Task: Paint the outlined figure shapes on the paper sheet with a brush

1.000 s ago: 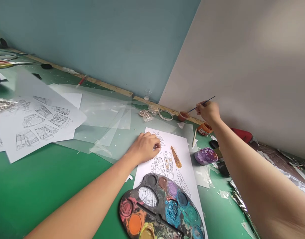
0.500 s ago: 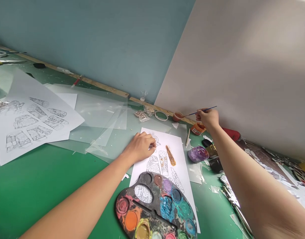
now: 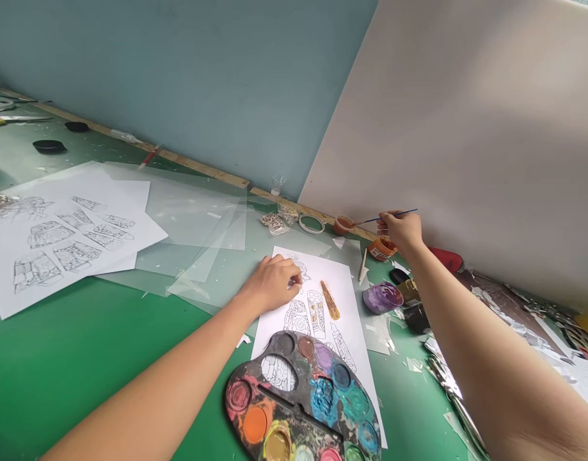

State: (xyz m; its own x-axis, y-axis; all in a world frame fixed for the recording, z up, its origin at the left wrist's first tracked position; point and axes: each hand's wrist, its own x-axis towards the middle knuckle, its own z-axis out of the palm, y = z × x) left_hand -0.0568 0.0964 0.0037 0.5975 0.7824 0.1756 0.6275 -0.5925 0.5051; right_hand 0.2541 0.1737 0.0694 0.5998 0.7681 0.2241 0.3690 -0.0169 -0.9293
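Observation:
My right hand (image 3: 402, 228) pinches a thin blue paintbrush (image 3: 370, 219), held out toward the wall. The brush tip is at the rim of a small cup of brownish liquid (image 3: 342, 225). My left hand (image 3: 277, 282) rests on a white sheet (image 3: 341, 272) with its fingers curled in; I see nothing in them. Line drawings of patterned pieces cover this sheet, and one slim tapered piece (image 3: 330, 301) is painted golden brown. A black paint palette (image 3: 294, 403) with several coloured wells lies over the sheet's lower part.
An orange paint jar (image 3: 382, 248) and a purple paint jar (image 3: 382, 298) stand below my right forearm. Printed sheets (image 3: 125, 262) and clear plastic sheets (image 3: 192, 211) lie to the left. Bead bags (image 3: 274, 223) and a tape roll (image 3: 311, 223) sit near the wall.
The upper printed sheet on the left has settled flatter, uncovering a black lid behind it. Both my hands and the paintbrush stay almost where they were.

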